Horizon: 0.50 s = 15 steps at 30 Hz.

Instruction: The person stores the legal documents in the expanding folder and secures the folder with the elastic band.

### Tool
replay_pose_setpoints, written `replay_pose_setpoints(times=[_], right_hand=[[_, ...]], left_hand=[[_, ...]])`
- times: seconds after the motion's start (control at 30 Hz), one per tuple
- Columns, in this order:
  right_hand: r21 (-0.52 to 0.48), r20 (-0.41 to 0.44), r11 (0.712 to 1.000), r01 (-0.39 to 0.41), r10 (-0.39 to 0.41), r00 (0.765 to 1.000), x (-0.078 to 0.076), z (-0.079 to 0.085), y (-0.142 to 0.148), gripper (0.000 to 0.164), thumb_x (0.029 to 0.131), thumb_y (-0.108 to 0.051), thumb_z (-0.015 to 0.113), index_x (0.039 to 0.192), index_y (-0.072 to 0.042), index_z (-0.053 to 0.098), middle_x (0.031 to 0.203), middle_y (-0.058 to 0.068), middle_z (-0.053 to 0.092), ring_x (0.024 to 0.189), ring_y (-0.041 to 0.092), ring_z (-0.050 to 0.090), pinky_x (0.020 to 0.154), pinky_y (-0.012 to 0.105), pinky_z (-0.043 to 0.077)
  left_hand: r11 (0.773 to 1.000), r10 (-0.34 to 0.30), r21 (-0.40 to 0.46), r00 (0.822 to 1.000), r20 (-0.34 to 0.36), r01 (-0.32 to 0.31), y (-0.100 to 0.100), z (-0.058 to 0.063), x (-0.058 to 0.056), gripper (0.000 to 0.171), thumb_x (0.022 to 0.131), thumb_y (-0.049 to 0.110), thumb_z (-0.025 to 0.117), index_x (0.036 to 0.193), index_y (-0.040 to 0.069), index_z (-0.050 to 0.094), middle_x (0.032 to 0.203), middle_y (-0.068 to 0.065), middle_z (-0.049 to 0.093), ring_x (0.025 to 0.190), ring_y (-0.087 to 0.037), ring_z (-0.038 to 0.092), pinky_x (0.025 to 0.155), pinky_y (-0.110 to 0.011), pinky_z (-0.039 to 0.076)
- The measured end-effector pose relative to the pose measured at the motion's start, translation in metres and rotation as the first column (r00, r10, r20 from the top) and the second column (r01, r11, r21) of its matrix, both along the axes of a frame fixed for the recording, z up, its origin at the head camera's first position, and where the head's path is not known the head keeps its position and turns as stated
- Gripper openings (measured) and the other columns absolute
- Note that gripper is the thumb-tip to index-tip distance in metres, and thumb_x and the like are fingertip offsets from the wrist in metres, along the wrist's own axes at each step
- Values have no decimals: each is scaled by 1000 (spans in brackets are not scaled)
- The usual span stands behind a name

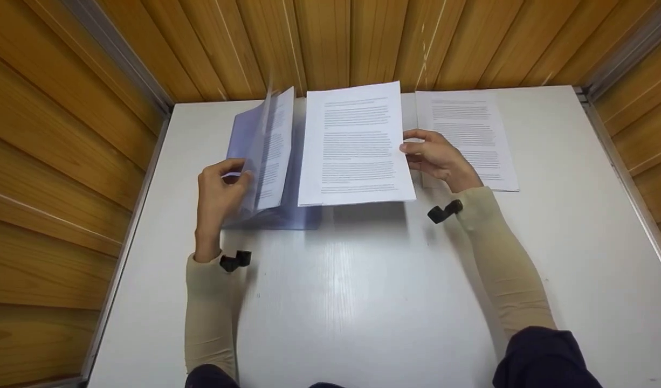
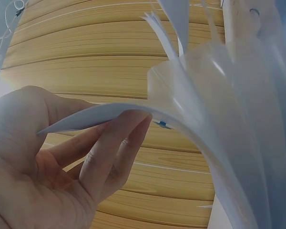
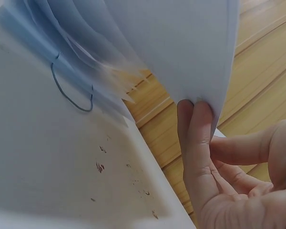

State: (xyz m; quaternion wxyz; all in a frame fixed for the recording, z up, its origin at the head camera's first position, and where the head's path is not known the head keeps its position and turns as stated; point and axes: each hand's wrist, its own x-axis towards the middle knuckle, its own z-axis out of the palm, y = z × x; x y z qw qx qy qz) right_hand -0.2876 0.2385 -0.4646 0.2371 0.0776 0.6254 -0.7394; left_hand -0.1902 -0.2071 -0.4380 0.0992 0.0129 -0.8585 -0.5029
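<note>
A blue translucent folder [image 1: 243, 132] with clear plastic sleeves [image 2: 248, 114] lies partly opened at the back left of the table. At its left side my left hand [image 1: 218, 196] pinches lifted sleeves and printed sheets [image 1: 275, 156] between thumb and fingers; the left wrist view shows them bending in an arc. My right hand [image 1: 437, 159] grips a stack of printed paper [image 1: 357, 143] by its right edge, thumb in front and fingers behind. That stack is held above the table, partly covering the folder. A thin elastic loop [image 3: 69, 100] hangs from the folder in the right wrist view.
Another printed stack [image 1: 470, 124] lies flat at the back right, partly behind my right hand. The white table [image 1: 330, 302] meets wood-patterned panels [image 1: 325, 43] at the back and both sides. A white cable [image 2: 0, 45] shows in the left wrist view.
</note>
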Motion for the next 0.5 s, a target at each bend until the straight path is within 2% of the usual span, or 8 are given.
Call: replay_pose_setpoints(times=[0.5], right_hand=[[46, 1, 999, -15, 15, 1000, -2, 4, -20, 33, 102, 1, 63, 135, -2, 60, 106, 9, 77, 87, 20, 74, 76, 32, 63]], left_hand=[[1000, 2, -12, 1000, 4, -2, -1, 1, 1, 31, 94, 5, 68, 122, -4, 77, 119, -21, 78, 98, -35, 76, 80, -15, 54]])
